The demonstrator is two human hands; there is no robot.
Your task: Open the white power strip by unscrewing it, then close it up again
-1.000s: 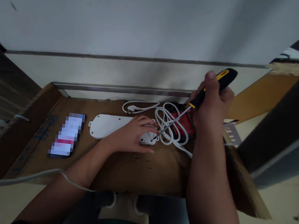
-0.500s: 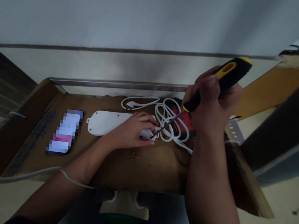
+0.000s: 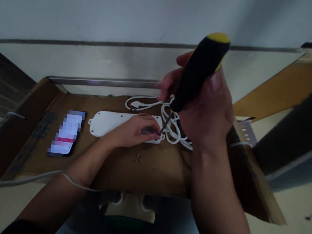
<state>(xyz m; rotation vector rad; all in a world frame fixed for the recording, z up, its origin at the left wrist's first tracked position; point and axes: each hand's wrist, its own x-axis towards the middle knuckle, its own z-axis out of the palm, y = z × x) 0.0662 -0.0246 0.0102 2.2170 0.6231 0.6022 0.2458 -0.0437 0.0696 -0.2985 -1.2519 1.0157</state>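
Observation:
A white power strip (image 3: 107, 120), screw holes showing on its upward face, lies on brown cardboard. Over its right end curls my left hand (image 3: 131, 129), thumb and fingertips drawn together beside the screwdriver's tip; whatever is pinched there is too small to make out. My right hand (image 3: 208, 104) is closed around a black and yellow screwdriver (image 3: 198, 69), with some fingers lifted from the handle. The shaft slants down to the strip's right end near the left thumb. Several small screws (image 3: 140, 159) lie on the cardboard in front of the strip.
Behind the strip are a plug (image 3: 137, 105) and its coiled white cord (image 3: 173, 130). A phone (image 3: 67, 132) with a lit screen lies at left. Cardboard walls (image 3: 253, 182) edge the work surface, and a pale panel (image 3: 108, 63) rises behind it. Another cable (image 3: 32, 175) crosses my left forearm.
My right hand has moved left and brought the screwdriver more upright, its handle turned in the grip. The left thumb and fingertips have drawn closer together at the tip. The view has shifted slightly.

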